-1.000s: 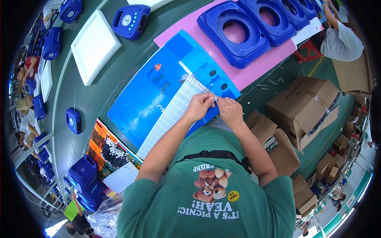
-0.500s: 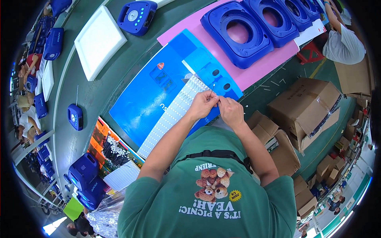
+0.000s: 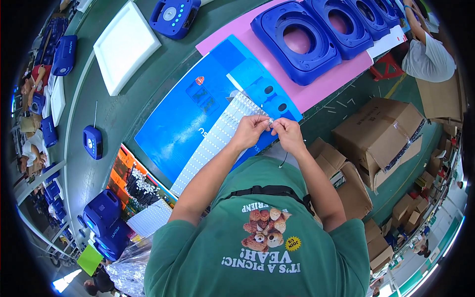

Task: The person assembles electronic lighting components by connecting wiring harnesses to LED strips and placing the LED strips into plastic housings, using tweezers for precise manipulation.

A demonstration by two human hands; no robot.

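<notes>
My left hand [image 3: 251, 131] is closed in a pinch on a thin dark wire [image 3: 261, 112], whose pale tip points up past the fingers. My right hand [image 3: 289, 134] pinches at the same spot, its fingertips almost meeting the left ones. Between them shows a small whitish piece, too small to make out. Below the right hand, a dark wire end [image 3: 285, 159] hangs over the green shirt. Under the left forearm lies a long white panel with rows of small dots [image 3: 213, 148]. It rests on a blue printed sheet [image 3: 168, 131].
Blue speaker housings with round openings [image 3: 297, 42] stand on a pink sheet [image 3: 316, 96]. A white tray [image 3: 123, 49] and blue devices [image 3: 174, 17] sit on the green belt. An orange bin [image 3: 123, 171] holds bundled wires. Cardboard boxes [image 3: 376, 131] are at right.
The fingertips have parted slightly, showing a whitish piece between them. The upper wire tip has shifted left, and a wire end now hangs below my right hand.
</notes>
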